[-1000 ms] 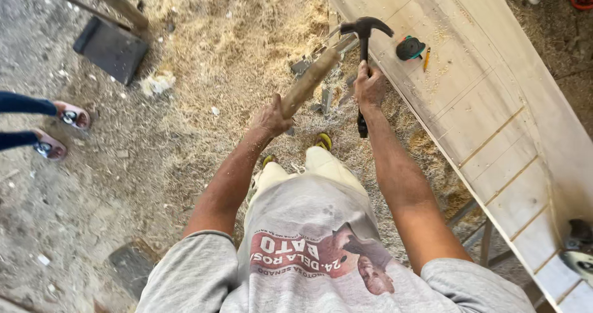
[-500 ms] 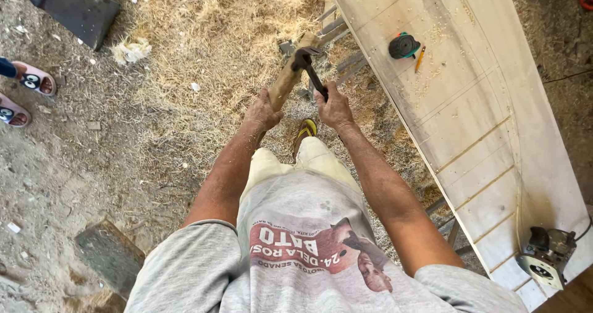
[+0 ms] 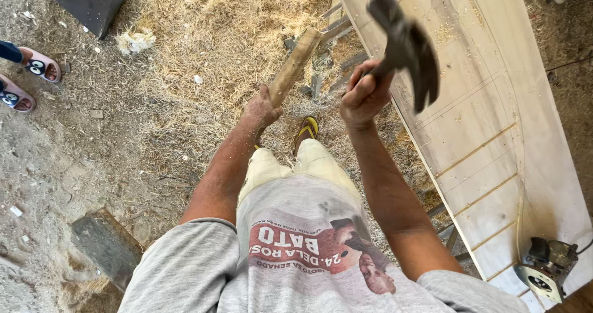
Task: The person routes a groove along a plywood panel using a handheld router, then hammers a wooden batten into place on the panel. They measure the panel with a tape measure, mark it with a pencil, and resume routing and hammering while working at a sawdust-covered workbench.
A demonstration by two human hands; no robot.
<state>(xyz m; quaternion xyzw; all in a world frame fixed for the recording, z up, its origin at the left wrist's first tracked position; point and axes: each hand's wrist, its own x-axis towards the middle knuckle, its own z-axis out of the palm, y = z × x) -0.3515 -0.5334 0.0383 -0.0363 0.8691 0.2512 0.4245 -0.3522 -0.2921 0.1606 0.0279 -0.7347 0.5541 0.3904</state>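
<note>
My right hand [image 3: 364, 95] grips the handle of a dark claw hammer [image 3: 407, 47], raised high and blurred with motion, its head over the edge of the pale wooden panel [image 3: 494, 134]. My left hand [image 3: 260, 108] holds a short light wooden stick [image 3: 295, 66] that points up and away from me. Both hands are above the straw-covered ground [image 3: 204, 41]. Below them I see my light trousers and a yellow sandal [image 3: 307, 128].
A circular saw [image 3: 546, 268] lies on the panel's near right end. Dark flat blocks lie at the top left [image 3: 86, 1] and bottom left [image 3: 108, 245]. Another person's feet in pink sandals [image 3: 28, 78] stand at the left edge. Metal pieces [image 3: 324, 78] lie beside the panel.
The hammer has swung up from low near the stick to high at the right. My left hand still holds the stick. The view has shifted closer.
</note>
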